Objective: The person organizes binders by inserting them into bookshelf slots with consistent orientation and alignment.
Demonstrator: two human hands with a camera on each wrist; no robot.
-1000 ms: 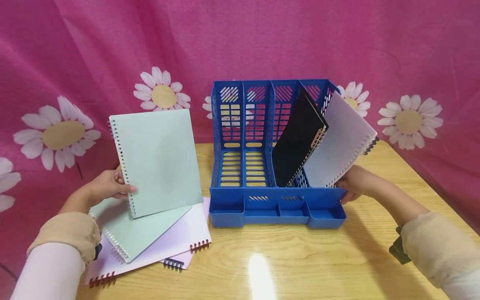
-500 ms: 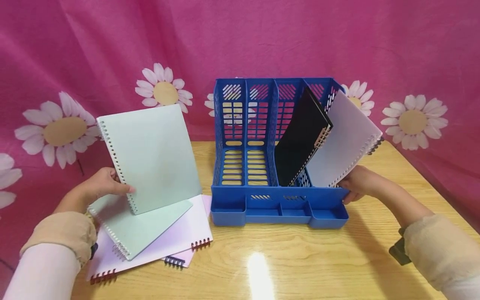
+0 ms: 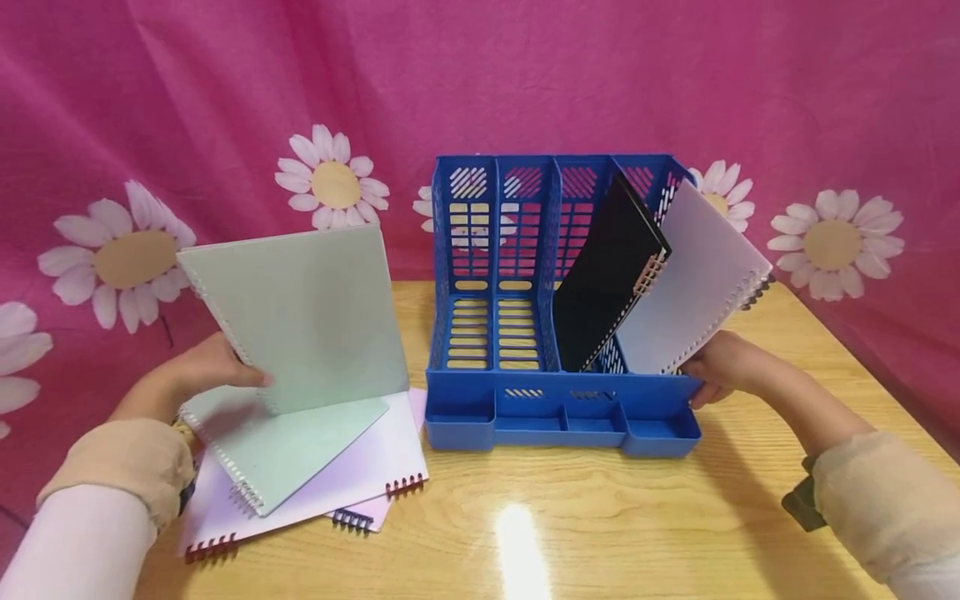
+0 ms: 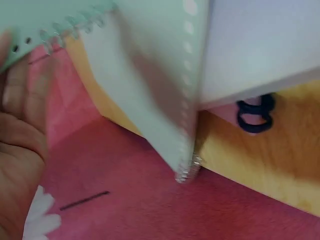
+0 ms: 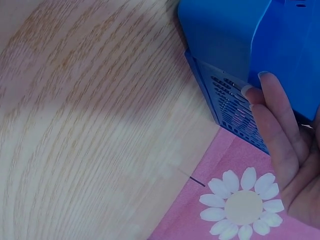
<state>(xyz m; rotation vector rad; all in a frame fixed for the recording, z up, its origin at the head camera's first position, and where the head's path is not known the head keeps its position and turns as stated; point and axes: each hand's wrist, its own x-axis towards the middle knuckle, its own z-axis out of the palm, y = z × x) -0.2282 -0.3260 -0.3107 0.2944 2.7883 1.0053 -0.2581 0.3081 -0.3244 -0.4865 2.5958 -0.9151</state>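
Note:
My left hand (image 3: pixel 217 364) grips a pale green spiral notebook (image 3: pixel 307 317) by its bound edge, thumb in front and fingers behind. The notebook stands tilted up over a second pale green notebook (image 3: pixel 300 450), which lies on a white-lilac notebook (image 3: pixel 382 454) with red coils. Beneath that pokes out a pink notebook (image 3: pixel 375 510) with dark coils. At the right, my right hand (image 3: pixel 723 367) holds the right front side wall of a blue file organizer (image 3: pixel 562 383); its thumb is largely hidden. In the right wrist view its fingers (image 5: pixel 280 120) lie along the outside wall.
A black spiral notebook (image 3: pixel 611 283) and a light lilac notebook (image 3: pixel 686 283) lean in the organizer's right-hand slots. The organizer has small front trays (image 3: pixel 457 433). A pink daisy-print cloth (image 3: pixel 600 75) hangs behind the wooden table (image 3: pixel 600 525).
The held green notebook has swung left, and its top edge now tips toward me. The right hand keeps its place at the organizer. The whole head view has shifted slightly.

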